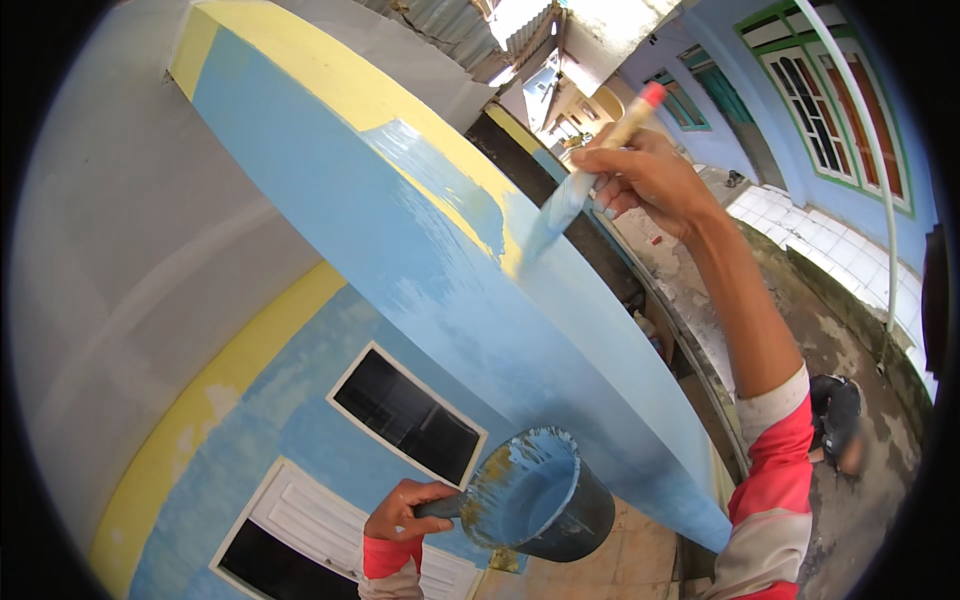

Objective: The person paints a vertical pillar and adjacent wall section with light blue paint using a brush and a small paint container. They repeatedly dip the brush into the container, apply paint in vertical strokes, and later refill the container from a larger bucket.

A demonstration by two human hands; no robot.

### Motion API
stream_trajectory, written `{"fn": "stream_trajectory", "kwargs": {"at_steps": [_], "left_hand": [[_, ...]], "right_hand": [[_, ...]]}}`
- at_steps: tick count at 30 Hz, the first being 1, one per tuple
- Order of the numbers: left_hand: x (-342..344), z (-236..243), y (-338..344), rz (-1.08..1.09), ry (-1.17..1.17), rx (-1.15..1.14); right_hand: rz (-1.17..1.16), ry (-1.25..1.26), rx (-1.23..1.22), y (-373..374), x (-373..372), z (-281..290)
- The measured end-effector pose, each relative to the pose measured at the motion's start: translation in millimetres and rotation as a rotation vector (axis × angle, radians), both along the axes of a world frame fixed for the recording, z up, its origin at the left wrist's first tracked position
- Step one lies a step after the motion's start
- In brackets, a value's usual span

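Observation:
A paintbrush [618,137] with a wooden, red-tipped handle is gripped in my right hand [650,180]. Its blue-smeared bristles touch the edge of a long beam [400,230], where wet blue paint borders yellow. The beam's side face is blue; its other face is yellow at the far end and blue nearer me. Low in the view, my left hand [408,510] is wrapped round the handle of a dark paint dipper [565,520]. Blue paint lies inside the dipper, and its rim is crusted with blue and yellow drips.
Below stand a blue and yellow wall [290,400], a dark window [405,410] and a white door [310,510]. Tiled floor [600,550] shows under the dipper. At the right, a pale pole [880,180] rises before a blue house; a partly hidden person [838,420] is down in the alley.

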State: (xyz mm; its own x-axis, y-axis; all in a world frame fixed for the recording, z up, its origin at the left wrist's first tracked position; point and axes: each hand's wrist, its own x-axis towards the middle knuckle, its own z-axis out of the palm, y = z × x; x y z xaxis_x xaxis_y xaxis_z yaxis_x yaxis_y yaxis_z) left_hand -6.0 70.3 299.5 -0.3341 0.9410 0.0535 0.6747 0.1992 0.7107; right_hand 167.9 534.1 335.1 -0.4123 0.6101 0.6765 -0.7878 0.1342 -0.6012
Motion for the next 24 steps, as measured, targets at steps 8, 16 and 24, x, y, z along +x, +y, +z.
{"fn": "stream_trajectory", "kwargs": {"at_steps": [8,16,24], "left_hand": [[-8,3,-10,-0.086,0.043,-0.058],[-3,10,0,-0.089,0.065,-0.007],[9,-1,9,0.033,0.051,0.022]], "right_hand": [[-0.099,-0.052,0.313,-33,-28,128],[0.142,0.559,-0.132,-27,-49,186],[0.162,0.466,-0.282,-49,-51,1]]}}
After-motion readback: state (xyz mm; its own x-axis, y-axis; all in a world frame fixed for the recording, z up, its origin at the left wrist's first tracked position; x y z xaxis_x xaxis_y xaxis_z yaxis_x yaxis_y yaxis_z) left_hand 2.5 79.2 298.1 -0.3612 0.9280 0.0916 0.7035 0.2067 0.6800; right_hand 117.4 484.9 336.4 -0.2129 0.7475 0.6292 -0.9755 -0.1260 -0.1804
